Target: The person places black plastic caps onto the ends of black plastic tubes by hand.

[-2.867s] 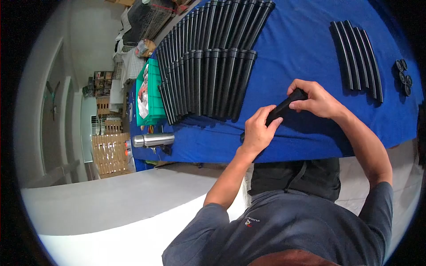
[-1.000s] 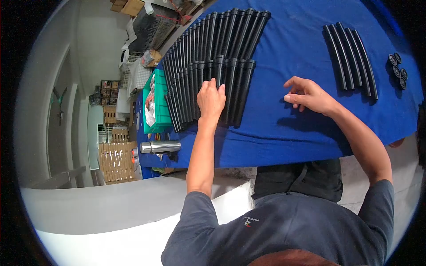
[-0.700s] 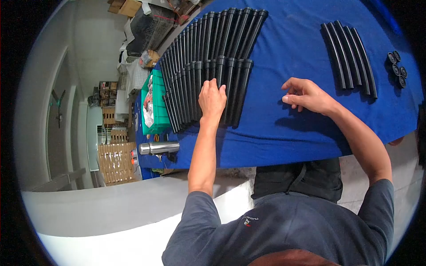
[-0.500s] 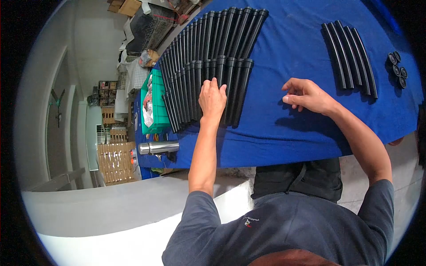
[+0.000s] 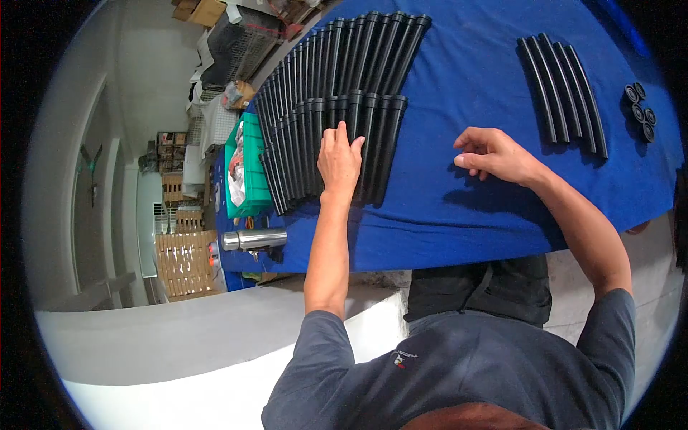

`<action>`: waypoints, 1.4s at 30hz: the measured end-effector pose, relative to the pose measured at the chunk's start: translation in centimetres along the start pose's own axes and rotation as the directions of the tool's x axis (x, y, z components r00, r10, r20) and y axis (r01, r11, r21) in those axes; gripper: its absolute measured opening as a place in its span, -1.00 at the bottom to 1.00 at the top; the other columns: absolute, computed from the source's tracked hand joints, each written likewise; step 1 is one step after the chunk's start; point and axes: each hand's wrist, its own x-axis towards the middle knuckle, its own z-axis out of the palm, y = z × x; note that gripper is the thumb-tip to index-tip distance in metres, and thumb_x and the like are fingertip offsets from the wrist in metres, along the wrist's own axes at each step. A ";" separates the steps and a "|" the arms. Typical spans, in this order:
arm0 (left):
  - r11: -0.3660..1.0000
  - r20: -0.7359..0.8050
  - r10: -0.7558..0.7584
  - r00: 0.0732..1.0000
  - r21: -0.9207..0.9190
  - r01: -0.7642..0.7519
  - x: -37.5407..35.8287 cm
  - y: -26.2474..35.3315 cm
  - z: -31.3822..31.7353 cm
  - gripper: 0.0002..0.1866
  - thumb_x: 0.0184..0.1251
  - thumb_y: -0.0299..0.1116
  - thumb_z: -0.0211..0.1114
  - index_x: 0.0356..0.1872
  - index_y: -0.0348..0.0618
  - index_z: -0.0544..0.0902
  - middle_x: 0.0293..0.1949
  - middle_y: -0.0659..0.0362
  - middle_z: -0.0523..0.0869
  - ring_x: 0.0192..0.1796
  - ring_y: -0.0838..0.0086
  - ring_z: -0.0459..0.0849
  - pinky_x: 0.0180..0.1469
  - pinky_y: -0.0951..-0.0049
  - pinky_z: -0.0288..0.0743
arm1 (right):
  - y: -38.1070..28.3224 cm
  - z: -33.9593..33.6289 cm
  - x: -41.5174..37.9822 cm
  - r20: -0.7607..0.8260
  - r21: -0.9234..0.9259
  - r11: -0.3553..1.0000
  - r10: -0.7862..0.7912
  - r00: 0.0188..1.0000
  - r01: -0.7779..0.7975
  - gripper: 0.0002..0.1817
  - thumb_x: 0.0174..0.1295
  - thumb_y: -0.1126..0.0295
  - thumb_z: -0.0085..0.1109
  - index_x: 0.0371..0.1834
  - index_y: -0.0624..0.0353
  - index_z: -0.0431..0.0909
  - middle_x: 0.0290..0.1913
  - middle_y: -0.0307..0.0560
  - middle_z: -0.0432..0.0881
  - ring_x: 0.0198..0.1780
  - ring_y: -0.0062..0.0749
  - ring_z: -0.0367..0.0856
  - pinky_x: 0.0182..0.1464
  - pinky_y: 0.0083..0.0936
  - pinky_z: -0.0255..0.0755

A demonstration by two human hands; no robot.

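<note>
My left hand (image 5: 339,163) rests on the near row of capped black tubes (image 5: 383,147), its fingers apart and nothing gripped. Behind that row lies a second row of longer black tubes (image 5: 390,54), laid side by side in a fan. My right hand (image 5: 491,154) hovers over the blue cloth (image 5: 459,208) with its fingers loosely curled and the thumb and index finger apart, holding nothing. Several thin curved black tubes (image 5: 566,100) lie to its upper right. Several round black caps (image 5: 639,112) sit farther right.
A green crate (image 5: 253,168) with wrapped items stands at the table's left side. In front of it lies a steel flask (image 5: 254,239) near the table edge. Wire baskets (image 5: 247,50) and boxes stand beyond the table on the left.
My left hand has shifted slightly left and its thumb and fingers have spread a little. My right hand has barely moved.
</note>
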 end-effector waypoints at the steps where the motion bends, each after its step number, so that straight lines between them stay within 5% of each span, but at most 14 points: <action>1: 1.000 0.002 -0.003 1.000 -0.005 0.003 0.1 -0.1 0.0 -0.48 0.36 -0.19 0.44 0.22 -0.28 0.61 -0.07 0.00 0.60 0.02 0.08 0.67 -0.01 0.09 0.65 | 0.0 0.0 0.0 -0.004 -0.002 1.000 -0.002 1.000 0.002 -0.55 0.38 0.17 0.38 0.10 0.35 0.59 -0.22 -0.10 0.70 -0.32 -0.53 0.67 -0.38 -0.54 0.57; 7: 0.996 -0.137 0.040 0.990 -0.077 -0.050 0.4 2.1 -1.5 -0.56 0.38 -0.19 0.41 0.15 -0.26 0.66 -0.02 -0.03 0.65 0.05 0.03 0.68 0.05 0.12 0.60 | 0.0 0.0 0.1 0.061 -0.019 1.000 0.009 0.998 -0.008 -0.70 0.35 0.23 0.39 -0.09 0.28 0.67 -0.35 -0.18 0.69 -0.41 -0.58 0.64 -0.40 -0.54 0.57; 10: 0.954 -0.119 0.080 0.990 -0.280 -0.111 1.6 5.8 -1.1 -0.63 0.40 -0.26 0.39 0.13 -0.23 0.69 -0.04 -0.04 0.69 0.02 0.03 0.71 0.07 0.15 0.61 | 0.1 0.0 -0.2 0.270 -0.031 0.997 -0.057 0.961 0.068 -0.75 0.35 0.24 0.38 -0.22 0.23 0.69 -0.47 -0.23 0.64 -0.48 -0.59 0.59 -0.47 -0.52 0.49; 15: 0.733 -0.183 0.456 0.871 -0.478 -0.484 5.5 15.2 0.2 -0.62 0.36 -0.38 0.39 0.18 -0.15 0.70 0.02 -0.04 0.73 -0.01 0.09 0.75 0.03 0.20 0.64 | -0.3 0.1 -0.8 0.516 -0.136 0.989 0.014 0.856 0.065 -0.71 0.32 0.18 0.39 -0.32 0.23 0.71 -0.51 -0.25 0.62 -0.55 -0.59 0.53 -0.53 -0.52 0.43; 21: 0.614 -0.052 0.635 0.771 -0.572 -0.544 8.4 24.5 3.1 -0.56 0.39 -0.48 0.24 0.29 -0.01 0.63 0.02 -0.02 0.69 0.06 0.07 0.72 0.09 0.13 0.66 | 0.0 0.0 -0.6 0.545 -0.145 0.985 -0.001 0.838 0.095 -0.68 0.34 0.18 0.36 -0.37 0.26 0.68 -0.58 -0.24 0.57 -0.57 -0.57 0.50 -0.53 -0.48 0.40; 27: 0.657 -0.007 0.631 0.775 -0.526 -0.540 9.3 25.8 4.3 -0.57 0.34 -0.54 0.19 0.21 -0.01 0.69 -0.06 0.06 0.68 0.03 0.10 0.72 0.06 0.14 0.68 | -0.1 0.0 -0.6 0.532 -0.133 0.987 -0.003 0.847 0.087 -0.67 0.35 0.17 0.36 -0.35 0.26 0.68 -0.58 -0.22 0.58 -0.57 -0.55 0.51 -0.53 -0.47 0.41; 30: 0.628 -0.153 0.615 0.774 -0.498 -0.598 9.7 25.3 4.2 -0.62 0.33 -0.56 0.16 0.11 -0.03 0.72 -0.02 0.09 0.70 0.07 0.13 0.71 0.05 0.17 0.69 | 0.0 0.1 -0.4 0.542 -0.160 0.981 -0.006 0.841 0.111 -0.67 0.34 0.17 0.37 -0.35 0.26 0.67 -0.56 -0.22 0.59 -0.57 -0.54 0.52 -0.52 -0.45 0.42; 35: 0.514 -0.168 0.794 0.584 -0.329 -0.793 10.0 24.4 5.8 -0.71 0.24 -0.50 0.23 -0.02 -0.11 0.72 0.29 0.07 0.66 0.44 0.10 0.52 0.38 0.10 0.52 | 0.5 0.1 -0.2 0.551 -0.117 0.987 -0.032 0.834 0.115 -0.69 0.36 0.17 0.35 -0.33 0.24 0.68 -0.53 -0.23 0.62 -0.54 -0.56 0.55 -0.51 -0.48 0.45; 40: 0.518 -0.169 0.810 0.562 -0.244 -0.820 9.7 23.8 5.0 -0.69 0.21 -0.47 0.24 -0.01 -0.05 0.71 0.09 0.07 0.71 0.38 0.14 0.56 0.50 -0.04 0.34 | 0.5 0.0 -0.1 0.564 -0.154 0.979 -0.027 0.825 0.137 -0.69 0.37 0.15 0.34 -0.31 0.21 0.70 -0.52 -0.24 0.63 -0.54 -0.55 0.58 -0.49 -0.50 0.48; 42: 0.552 -0.281 0.762 0.583 -0.189 -0.812 9.4 23.5 4.5 -0.70 0.21 -0.46 0.24 -0.03 -0.02 0.71 -0.06 0.04 0.69 0.27 0.12 0.61 0.52 -0.06 0.31 | -0.2 -0.1 -0.4 0.548 -0.177 0.980 0.023 0.836 0.089 -0.70 0.36 0.15 0.35 -0.26 0.21 0.73 -0.47 -0.20 0.68 -0.51 -0.54 0.61 -0.46 -0.50 0.51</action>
